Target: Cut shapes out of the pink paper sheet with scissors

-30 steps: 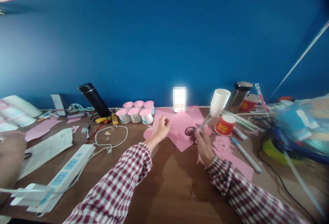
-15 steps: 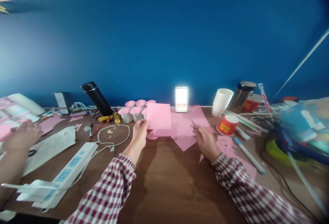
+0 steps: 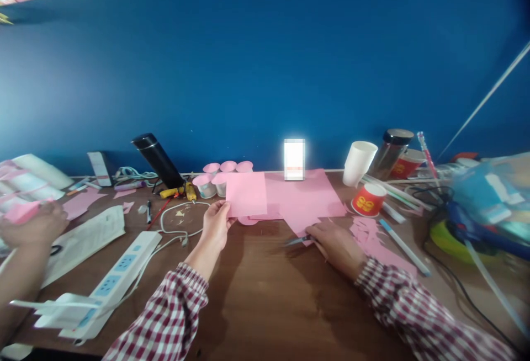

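Left hand (image 3: 215, 223) pinching a rectangular pink paper sheet (image 3: 246, 194), raised upright just before the pink-topped small cups (image 3: 215, 180); contents hidden. Right hand (image 3: 337, 242) closed around blurred scissors (image 3: 298, 239), right of that sheet, low over the brown worktop (image 3: 265, 295).

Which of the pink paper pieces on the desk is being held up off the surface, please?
The rectangular pink sheet in the left hand, raised in front of the small cups; the larger pink sheets and the scraps lie flat.

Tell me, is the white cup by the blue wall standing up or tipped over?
Tilted. The white cup leans sideways, its open mouth up.
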Demonstrator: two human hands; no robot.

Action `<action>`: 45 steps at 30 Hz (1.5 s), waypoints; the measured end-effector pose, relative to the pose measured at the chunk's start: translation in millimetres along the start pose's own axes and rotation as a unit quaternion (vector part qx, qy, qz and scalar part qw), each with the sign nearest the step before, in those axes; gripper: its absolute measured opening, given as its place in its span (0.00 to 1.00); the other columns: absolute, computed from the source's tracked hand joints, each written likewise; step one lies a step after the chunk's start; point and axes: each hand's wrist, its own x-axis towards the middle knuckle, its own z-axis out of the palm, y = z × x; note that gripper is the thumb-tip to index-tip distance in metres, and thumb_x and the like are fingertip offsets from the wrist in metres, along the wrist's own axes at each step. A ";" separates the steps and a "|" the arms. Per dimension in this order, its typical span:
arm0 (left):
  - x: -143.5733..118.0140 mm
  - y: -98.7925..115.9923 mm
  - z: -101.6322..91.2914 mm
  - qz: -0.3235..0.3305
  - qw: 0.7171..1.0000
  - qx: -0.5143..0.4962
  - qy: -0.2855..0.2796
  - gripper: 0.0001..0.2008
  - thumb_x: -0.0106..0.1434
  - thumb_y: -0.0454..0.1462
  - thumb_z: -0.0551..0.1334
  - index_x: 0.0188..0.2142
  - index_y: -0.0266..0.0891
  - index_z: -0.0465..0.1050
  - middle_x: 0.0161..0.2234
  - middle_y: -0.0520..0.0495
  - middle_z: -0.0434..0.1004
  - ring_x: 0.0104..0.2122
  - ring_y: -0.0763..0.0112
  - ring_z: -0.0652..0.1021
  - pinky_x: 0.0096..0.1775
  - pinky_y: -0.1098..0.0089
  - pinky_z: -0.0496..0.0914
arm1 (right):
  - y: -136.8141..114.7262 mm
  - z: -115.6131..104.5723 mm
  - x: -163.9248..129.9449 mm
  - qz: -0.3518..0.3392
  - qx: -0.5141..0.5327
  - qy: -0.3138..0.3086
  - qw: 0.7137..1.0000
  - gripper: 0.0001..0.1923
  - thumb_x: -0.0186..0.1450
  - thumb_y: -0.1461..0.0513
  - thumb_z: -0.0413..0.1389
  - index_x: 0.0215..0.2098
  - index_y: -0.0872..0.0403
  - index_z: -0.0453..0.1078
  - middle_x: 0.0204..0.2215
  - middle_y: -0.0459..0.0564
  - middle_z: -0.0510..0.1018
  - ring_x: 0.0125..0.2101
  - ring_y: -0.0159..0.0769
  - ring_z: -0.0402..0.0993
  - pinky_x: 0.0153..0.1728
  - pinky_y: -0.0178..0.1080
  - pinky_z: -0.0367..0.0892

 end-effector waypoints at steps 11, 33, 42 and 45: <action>-9.3 -21.2 16.3 -0.019 0.997 0.030 -0.066 0.16 0.45 0.41 0.68 0.29 0.37 0.66 0.25 0.53 0.70 0.25 0.74 0.73 0.26 0.72 0.69 | 25.6 -28.0 -26.6 0.177 0.126 0.110 0.970 0.11 0.63 0.60 0.53 0.43 0.51 0.72 0.38 0.57 0.79 0.38 0.50 0.75 0.35 0.46 0.68; -30.0 -35.4 42.3 -0.008 0.988 0.066 -0.138 0.14 0.49 0.44 0.66 0.29 0.39 0.64 0.23 0.56 0.65 0.23 0.76 0.68 0.25 0.75 0.59 | -4.4 -3.1 29.6 0.241 0.732 0.158 0.617 0.16 0.58 0.55 0.62 0.43 0.50 0.70 0.26 0.45 0.74 0.24 0.29 0.70 0.11 0.22 0.50; -35.0 -51.0 52.0 -0.024 0.986 0.033 -0.162 0.13 0.48 0.42 0.69 0.31 0.38 0.72 0.27 0.52 0.72 0.29 0.74 0.71 0.32 0.73 0.64 | 0.7 6.0 30.8 0.232 0.719 0.210 0.621 0.25 0.49 0.64 0.69 0.43 0.50 0.67 0.21 0.37 0.71 0.17 0.22 0.63 0.14 0.22 0.58; -49.5 -52.3 66.3 -0.147 0.958 -0.143 -0.200 0.17 0.52 0.45 0.66 0.39 0.39 0.72 0.40 0.45 0.77 0.37 0.66 0.76 0.38 0.68 0.69 | -4.3 10.4 32.2 0.246 0.725 0.251 0.593 0.24 0.50 0.63 0.68 0.42 0.51 0.67 0.21 0.37 0.71 0.15 0.21 0.61 0.12 0.22 0.56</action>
